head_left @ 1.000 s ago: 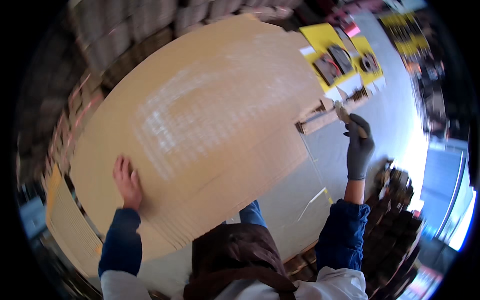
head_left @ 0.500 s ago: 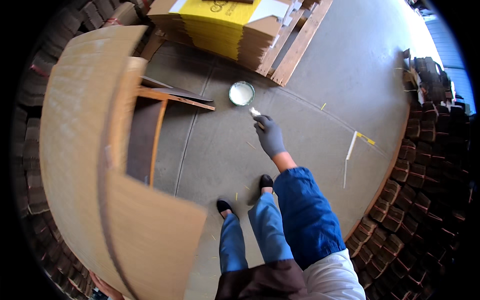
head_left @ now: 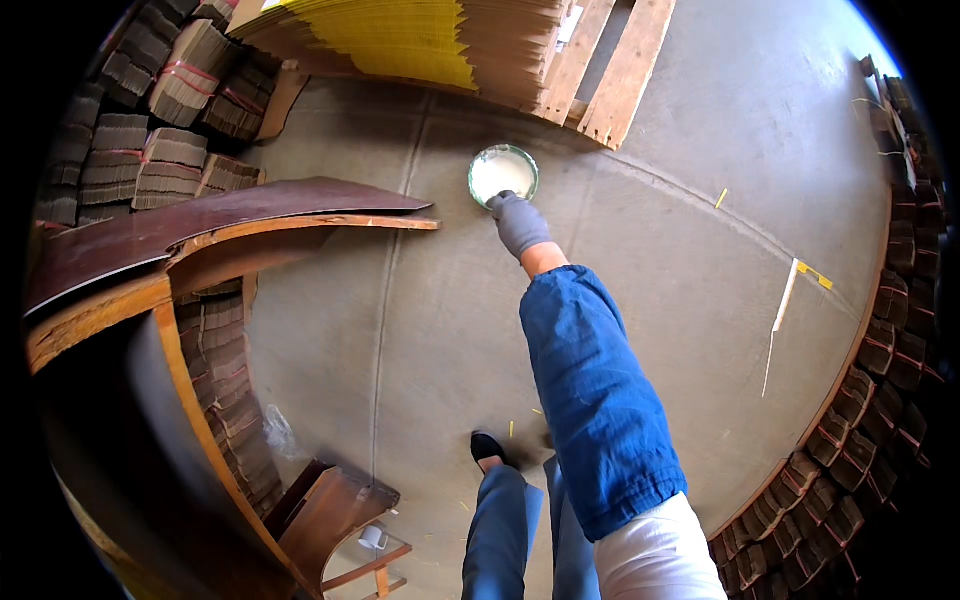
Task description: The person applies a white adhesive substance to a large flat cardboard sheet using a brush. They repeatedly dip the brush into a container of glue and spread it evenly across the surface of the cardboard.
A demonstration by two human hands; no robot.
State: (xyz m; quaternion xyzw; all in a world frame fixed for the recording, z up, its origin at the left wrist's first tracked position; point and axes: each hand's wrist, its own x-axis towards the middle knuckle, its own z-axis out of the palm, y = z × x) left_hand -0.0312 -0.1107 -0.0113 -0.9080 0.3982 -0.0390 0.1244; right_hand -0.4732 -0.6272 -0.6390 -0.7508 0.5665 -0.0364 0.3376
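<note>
My right hand (head_left: pixel 520 222), in a grey glove with a blue sleeve cover (head_left: pixel 600 390) above it, is closed at the near rim of a round bucket (head_left: pixel 536 178) on the floor. White, thick liquid (head_left: pixel 500 172) shows inside the bucket. The brush seen in this hand a moment ago is now mostly hidden by the fingers and the rim. My left hand does not show. To the left stands a wooden table (head_left: pixel 100 322) with a dark brown top, its edges bent by the lens.
A pallet (head_left: pixel 632 70) carries a stack of yellow and brown cardboard (head_left: pixel 510 50) beyond the bucket. Bundled cardboard pieces (head_left: pixel 170 165) are piled at the left, with more bundles (head_left: pixel 830 450) along the right. A small brown wooden piece of furniture (head_left: pixel 335 515) and clear plastic (head_left: pixel 280 432) lie lower left.
My right hand has moved forward with the brush, from short of the bucket to its rim. The large cardboard sheet on the left and my left hand have gone out of view.
</note>
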